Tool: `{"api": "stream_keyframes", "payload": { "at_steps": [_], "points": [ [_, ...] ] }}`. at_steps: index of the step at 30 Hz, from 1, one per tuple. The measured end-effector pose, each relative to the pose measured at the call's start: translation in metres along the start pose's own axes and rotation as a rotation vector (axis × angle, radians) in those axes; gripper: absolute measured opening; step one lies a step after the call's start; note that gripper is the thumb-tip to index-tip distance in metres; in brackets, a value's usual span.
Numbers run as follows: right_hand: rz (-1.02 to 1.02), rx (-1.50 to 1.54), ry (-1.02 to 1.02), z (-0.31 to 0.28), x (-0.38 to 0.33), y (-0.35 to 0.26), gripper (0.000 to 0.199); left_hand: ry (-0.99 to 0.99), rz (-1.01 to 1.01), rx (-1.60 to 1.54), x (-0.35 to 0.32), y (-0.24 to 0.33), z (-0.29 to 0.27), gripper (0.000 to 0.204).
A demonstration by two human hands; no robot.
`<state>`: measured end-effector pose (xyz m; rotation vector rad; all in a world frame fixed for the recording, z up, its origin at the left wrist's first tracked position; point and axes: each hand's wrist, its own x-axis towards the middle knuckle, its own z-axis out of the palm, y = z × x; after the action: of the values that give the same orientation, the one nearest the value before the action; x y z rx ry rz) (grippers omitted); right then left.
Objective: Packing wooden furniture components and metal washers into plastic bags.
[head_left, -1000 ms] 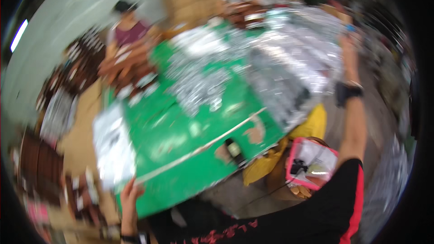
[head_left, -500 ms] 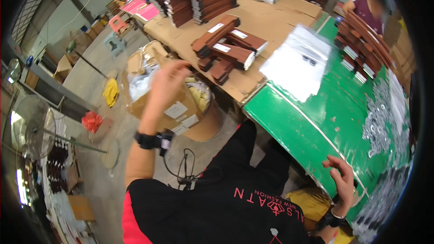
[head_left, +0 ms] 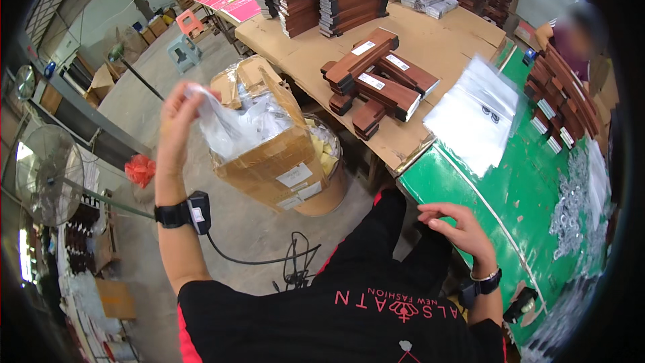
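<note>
My left hand [head_left: 179, 113] is raised at the left with its fingers closed on the edge of a clear plastic bag [head_left: 218, 124]. The bag trails down into an open cardboard box [head_left: 272, 175] full of similar clear plastic. Off the near edge of the green table [head_left: 463, 191], my right hand [head_left: 462, 227] holds nothing visible, its fingers apart and slightly bent. A stack of clear plastic bags [head_left: 463, 128] lies flat across the table's far left part, with two small dark rings [head_left: 490, 114] on top. Several reddish-brown wooden pieces [head_left: 379, 81] with white labels lie crosswise beside it.
Tall stacks of brown wooden pieces [head_left: 356, 0] stand on the cardboard-covered table [head_left: 282, 33]. More brown pieces [head_left: 557, 94] and loose clear plastic parts [head_left: 571, 208] lie on the right. A person [head_left: 571, 44] is at the far right. A dark cable [head_left: 295, 262] lies on the floor.
My left hand has moved left and now grips a plastic bag pulled partly from the box. My right hand has shifted left from over the green table to its near edge.
</note>
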<state>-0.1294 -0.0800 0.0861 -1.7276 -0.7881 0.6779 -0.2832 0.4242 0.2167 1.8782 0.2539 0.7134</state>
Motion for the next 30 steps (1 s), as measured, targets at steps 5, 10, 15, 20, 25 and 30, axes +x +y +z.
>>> {"api": "stream_keyframes", "payload": {
  "at_steps": [5,10,15,20,25,30],
  "points": [
    [-0.303,0.082,-0.120,0.032,0.058,-0.046,0.071,-0.328,0.094,-0.132,0.010,0.077,0.086,0.015],
    [-0.715,-0.086,0.087,0.067,0.118,-0.091,0.093,-0.654,0.300,0.184,0.001,0.102,0.181,0.008],
    [-0.300,0.656,0.118,0.082,0.116,-0.076,0.067,-0.718,0.804,0.302,0.020,0.095,0.273,0.025],
    [-0.236,0.945,0.385,0.033,0.101,-0.017,0.038,-0.688,0.871,0.024,0.045,0.065,0.274,0.072],
    [-0.197,1.074,0.384,0.029,0.106,0.012,0.039,-0.804,0.326,0.773,0.027,-0.021,0.187,0.074],
    [-0.221,1.240,0.558,0.023,0.106,0.033,0.040,-0.692,0.208,0.697,0.020,-0.015,0.142,0.043]
  ]
}}
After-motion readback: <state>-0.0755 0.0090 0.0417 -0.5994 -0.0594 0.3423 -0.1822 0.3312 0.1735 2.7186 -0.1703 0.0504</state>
